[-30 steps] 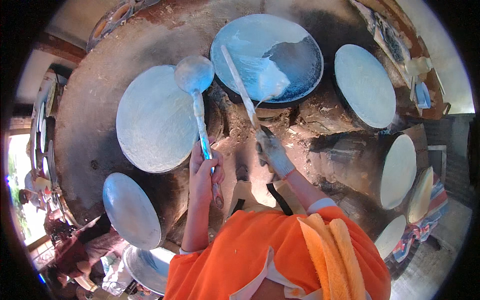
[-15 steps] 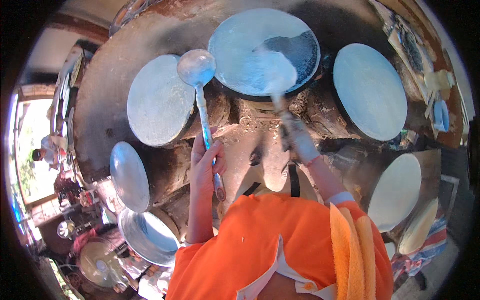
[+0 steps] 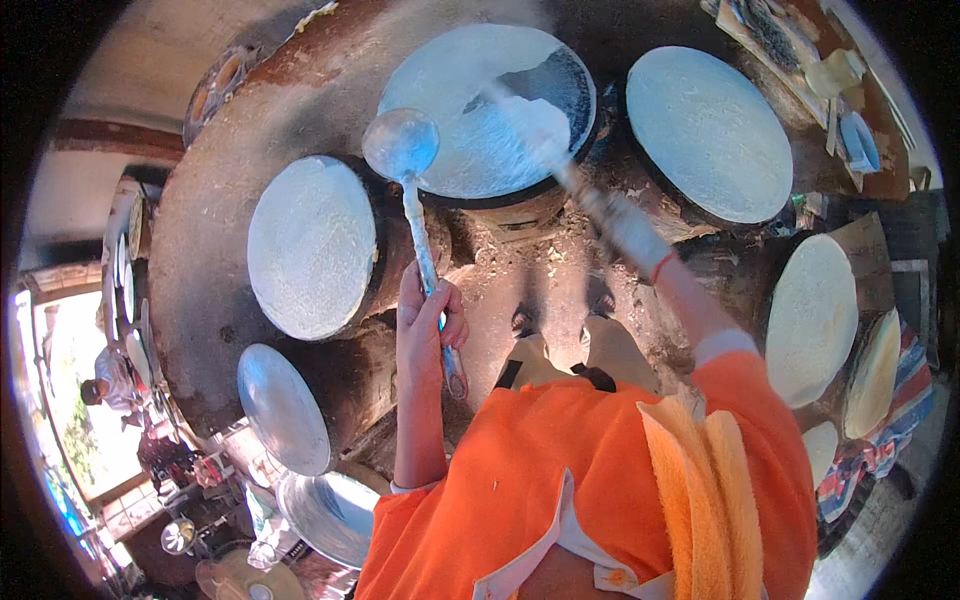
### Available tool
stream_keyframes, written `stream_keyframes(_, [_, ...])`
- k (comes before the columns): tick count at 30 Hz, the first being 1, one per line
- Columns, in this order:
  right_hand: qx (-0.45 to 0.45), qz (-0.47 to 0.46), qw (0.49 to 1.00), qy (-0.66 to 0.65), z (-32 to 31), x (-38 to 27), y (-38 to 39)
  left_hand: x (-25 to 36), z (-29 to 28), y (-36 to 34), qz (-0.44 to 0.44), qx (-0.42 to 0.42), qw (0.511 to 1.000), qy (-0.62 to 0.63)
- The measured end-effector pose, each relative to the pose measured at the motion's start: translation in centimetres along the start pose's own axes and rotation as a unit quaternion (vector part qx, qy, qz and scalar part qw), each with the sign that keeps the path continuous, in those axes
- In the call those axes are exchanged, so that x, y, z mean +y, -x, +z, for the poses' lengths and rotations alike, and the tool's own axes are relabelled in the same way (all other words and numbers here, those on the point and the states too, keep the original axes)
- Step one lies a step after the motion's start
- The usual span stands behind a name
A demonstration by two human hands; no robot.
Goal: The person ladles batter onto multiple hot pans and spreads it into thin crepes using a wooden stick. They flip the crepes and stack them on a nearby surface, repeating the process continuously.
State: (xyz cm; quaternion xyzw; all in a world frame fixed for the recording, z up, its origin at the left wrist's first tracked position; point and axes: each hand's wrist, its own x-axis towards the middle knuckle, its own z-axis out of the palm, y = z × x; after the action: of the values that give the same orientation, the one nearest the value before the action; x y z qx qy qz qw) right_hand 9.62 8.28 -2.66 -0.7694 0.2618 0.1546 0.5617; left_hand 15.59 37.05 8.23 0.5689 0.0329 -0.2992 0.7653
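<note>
My left hand (image 3: 433, 312) is closed round the handle of a long metal ladle (image 3: 400, 145), its bowl raised in front of the far round griddle (image 3: 440, 170). White batter coats most of that griddle, while a dark bare patch shows at its upper right. My right hand (image 3: 632, 235), in a pale glove with a red band at the wrist, grips the handle of a spreader (image 3: 572, 182). Motion smears the spreader's head over the batter, so its exact shape is unclear.
Batter-covered griddles stand at left (image 3: 310, 250) and right (image 3: 708, 135). A domed metal lid (image 3: 284, 410) and a metal basin (image 3: 335, 515) are lower left. Pale round sheets (image 3: 812, 320) lie at right, near a blue bowl (image 3: 858, 140). Another person (image 3: 115, 380) is far left.
The whole view has shifted and turned a little. My right arm reaches out farther to the right, with the spreader still over the far griddle. The ladle stays raised in my left hand.
</note>
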Motion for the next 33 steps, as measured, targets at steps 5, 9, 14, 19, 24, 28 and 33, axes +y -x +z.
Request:
stream_keyframes(5, [0.034, -0.129, 0.988, 0.081, 2.0, 12.7, -2.3, -0.3, 1.7, -1.5, -0.017, -0.009, 1.000, -0.001])
stream_keyframes(9, [0.077, -0.192, 0.976, 0.074, -2.3, 15.2, -4.4, -0.4, 4.4, -2.4, -0.024, -0.001, 0.999, -0.022])
stream_keyframes(14, [-0.112, -0.016, 0.974, -0.198, -1.1, 11.8, -3.0, -0.4, 6.3, -3.2, -0.037, 0.011, 0.999, -0.029])
stream_keyframes(19, [0.175, -0.194, 0.921, 0.290, -4.1, 11.9, -9.0, -0.3, 6.0, -3.4, -0.063, 0.017, 0.998, -0.013])
stream_keyframes(24, [0.266, -0.111, 0.832, 0.475, -5.5, -6.6, -11.7, 1.2, 3.7, -6.2, -0.082, -0.021, 0.996, 0.011])
stream_keyframes(28, [0.324, -0.120, 0.828, 0.441, -0.2, -5.0, -7.1, 3.0, 0.8, -7.3, -0.108, -0.096, 0.989, 0.029])
stream_keyframes(33, [0.302, -0.103, 0.793, 0.519, -1.1, 0.4, -11.8, 3.9, -1.3, -10.5, -0.149, -0.157, 0.976, 0.015])
